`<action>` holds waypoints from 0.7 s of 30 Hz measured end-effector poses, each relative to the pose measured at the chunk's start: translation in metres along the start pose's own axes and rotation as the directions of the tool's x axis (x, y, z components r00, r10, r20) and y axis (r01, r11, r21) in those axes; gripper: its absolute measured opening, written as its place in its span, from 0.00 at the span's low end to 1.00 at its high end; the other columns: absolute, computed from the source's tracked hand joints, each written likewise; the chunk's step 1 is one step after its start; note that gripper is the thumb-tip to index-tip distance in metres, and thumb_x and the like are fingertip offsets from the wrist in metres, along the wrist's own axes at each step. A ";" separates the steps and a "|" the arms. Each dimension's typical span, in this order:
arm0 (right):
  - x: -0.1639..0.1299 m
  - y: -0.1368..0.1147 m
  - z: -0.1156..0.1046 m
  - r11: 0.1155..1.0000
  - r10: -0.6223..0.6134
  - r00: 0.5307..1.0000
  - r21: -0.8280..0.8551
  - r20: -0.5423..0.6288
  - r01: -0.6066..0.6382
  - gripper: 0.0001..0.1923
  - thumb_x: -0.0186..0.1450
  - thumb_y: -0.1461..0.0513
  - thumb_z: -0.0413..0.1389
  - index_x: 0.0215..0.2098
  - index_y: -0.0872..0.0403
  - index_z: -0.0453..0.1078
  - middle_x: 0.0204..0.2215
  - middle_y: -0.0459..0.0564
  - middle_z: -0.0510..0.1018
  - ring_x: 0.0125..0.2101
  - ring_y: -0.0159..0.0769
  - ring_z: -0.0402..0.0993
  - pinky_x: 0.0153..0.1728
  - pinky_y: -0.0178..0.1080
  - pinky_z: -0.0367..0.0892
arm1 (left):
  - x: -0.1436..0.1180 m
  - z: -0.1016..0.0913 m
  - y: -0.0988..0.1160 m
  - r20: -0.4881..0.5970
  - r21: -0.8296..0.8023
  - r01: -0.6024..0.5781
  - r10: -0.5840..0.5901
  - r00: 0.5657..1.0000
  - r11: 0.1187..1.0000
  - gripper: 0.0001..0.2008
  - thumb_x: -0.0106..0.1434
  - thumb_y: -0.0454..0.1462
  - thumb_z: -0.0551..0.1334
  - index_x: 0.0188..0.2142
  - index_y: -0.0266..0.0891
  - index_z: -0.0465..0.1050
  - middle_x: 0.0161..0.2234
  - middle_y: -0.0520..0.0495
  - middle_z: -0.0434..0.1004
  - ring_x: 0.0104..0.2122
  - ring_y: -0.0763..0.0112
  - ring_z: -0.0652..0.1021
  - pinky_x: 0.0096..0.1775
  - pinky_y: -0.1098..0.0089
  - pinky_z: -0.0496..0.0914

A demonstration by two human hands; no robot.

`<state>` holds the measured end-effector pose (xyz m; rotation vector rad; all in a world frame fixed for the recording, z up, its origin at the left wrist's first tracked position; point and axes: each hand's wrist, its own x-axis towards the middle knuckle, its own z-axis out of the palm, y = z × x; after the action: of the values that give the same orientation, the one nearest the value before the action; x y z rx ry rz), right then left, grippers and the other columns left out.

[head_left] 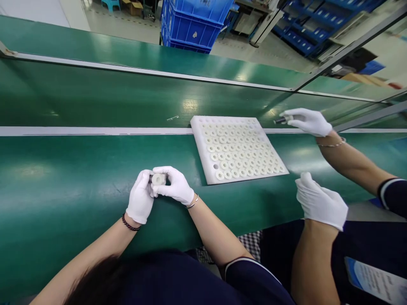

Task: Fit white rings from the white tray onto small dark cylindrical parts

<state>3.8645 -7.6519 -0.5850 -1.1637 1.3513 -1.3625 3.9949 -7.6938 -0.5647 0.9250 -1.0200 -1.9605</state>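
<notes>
My left hand (140, 198) and my right hand (176, 184), both in white gloves, are together over the green work surface. Between their fingertips is a small off-white, ring-ended part (158, 179) with a round centre facing up. The fingers of both hands are closed on it; part of it is hidden behind them. To the right of my right hand lies a white foam-like tray (201, 157), filled with rows of similar ring-ended parts (235, 173). One dark hole (216, 166) shows near its front left corner.
A co-worker's gloved hand (307, 121) at the right holds a dark cylindrical piece (280, 120); their other gloved hand (321, 202) is beside the tray. Behind the green bench (79, 169) runs a raised ledge (111, 95). Blue crates (193, 27) are stacked beyond.
</notes>
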 end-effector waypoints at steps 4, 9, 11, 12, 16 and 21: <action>-0.001 0.001 -0.001 0.990 0.017 1.000 0.139 0.004 -0.017 0.35 0.50 0.49 0.69 0.52 0.51 0.68 0.33 0.46 0.74 0.32 0.32 0.71 0.40 0.40 0.71 | -0.002 -0.001 -0.002 -0.029 0.361 -0.271 0.302 0.953 0.892 0.11 0.68 0.44 0.56 0.42 0.42 0.71 0.39 0.48 0.74 0.38 0.70 0.75 0.40 0.69 0.72; -0.001 -0.005 -0.003 0.984 -0.007 0.997 0.180 -0.077 0.021 0.22 0.63 0.48 0.57 0.50 0.52 0.69 0.24 0.42 0.65 0.21 0.26 0.61 0.26 0.34 0.65 | -0.003 -0.002 -0.010 0.099 0.503 -0.440 0.456 0.884 0.744 0.10 0.64 0.38 0.62 0.45 0.43 0.74 0.45 0.48 0.77 0.46 0.66 0.76 0.50 0.64 0.71; -0.001 -0.007 -0.004 0.983 -0.004 0.997 0.185 -0.075 0.017 0.23 0.64 0.48 0.56 0.51 0.51 0.69 0.26 0.43 0.67 0.22 0.27 0.62 0.26 0.34 0.65 | -0.003 -0.003 -0.013 0.049 0.465 -0.385 0.411 0.910 0.797 0.13 0.63 0.39 0.63 0.47 0.43 0.73 0.46 0.47 0.77 0.45 0.66 0.77 0.49 0.63 0.72; -0.002 -0.007 -0.004 0.981 -0.010 0.997 0.192 -0.073 0.024 0.23 0.64 0.48 0.56 0.52 0.51 0.68 0.27 0.44 0.68 0.23 0.27 0.63 0.26 0.34 0.65 | -0.003 -0.003 -0.014 0.025 0.443 -0.367 0.398 0.917 0.818 0.14 0.62 0.39 0.64 0.48 0.43 0.73 0.46 0.47 0.78 0.45 0.65 0.78 0.49 0.63 0.73; -0.002 -0.006 -0.003 0.966 -0.086 0.994 0.237 -0.064 0.099 0.24 0.63 0.48 0.57 0.54 0.50 0.67 0.29 0.45 0.68 0.26 0.29 0.65 0.32 0.36 0.68 | -0.003 -0.005 -0.016 -0.015 0.371 -0.371 0.405 0.914 0.851 0.15 0.60 0.39 0.66 0.48 0.42 0.73 0.46 0.46 0.78 0.45 0.65 0.78 0.49 0.64 0.73; -0.002 -0.006 -0.001 0.961 -0.154 0.985 0.221 -0.075 0.167 0.23 0.65 0.49 0.56 0.55 0.50 0.66 0.32 0.46 0.69 0.31 0.31 0.67 0.37 0.37 0.69 | -0.006 -0.004 -0.009 -0.038 0.327 -0.322 0.352 0.935 0.889 0.16 0.61 0.40 0.65 0.48 0.40 0.72 0.40 0.46 0.80 0.36 0.69 0.80 0.40 0.68 0.76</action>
<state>3.8638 -7.6497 -0.5789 -1.1044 1.1239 -1.6313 3.9982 -7.6864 -0.5726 0.9282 -1.3647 -1.4750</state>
